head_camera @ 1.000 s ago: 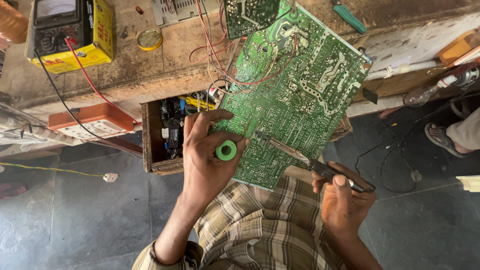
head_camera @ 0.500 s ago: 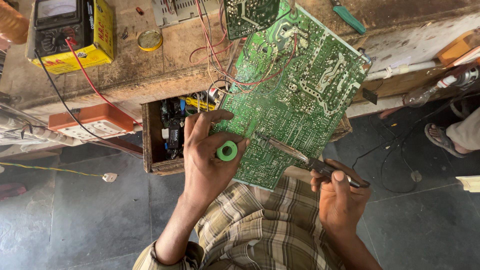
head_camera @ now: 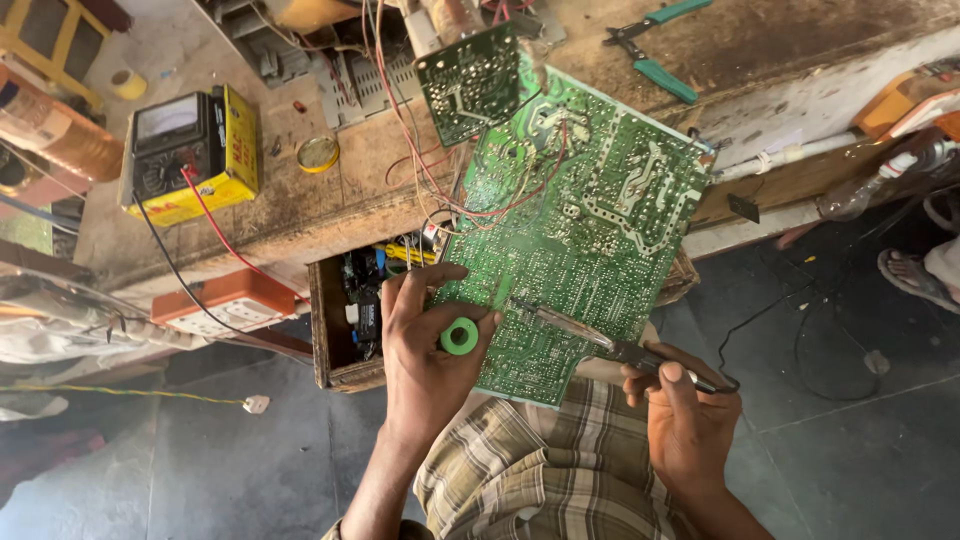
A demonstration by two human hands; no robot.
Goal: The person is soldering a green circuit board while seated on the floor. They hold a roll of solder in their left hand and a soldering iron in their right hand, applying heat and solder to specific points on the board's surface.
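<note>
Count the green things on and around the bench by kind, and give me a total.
Large green circuit board, steadied by the left hand: 1
Small dark green circuit board: 1
Green ring-shaped spool at the left hand: 1
Pliers with teal-green handles: 1
Total: 4
</note>
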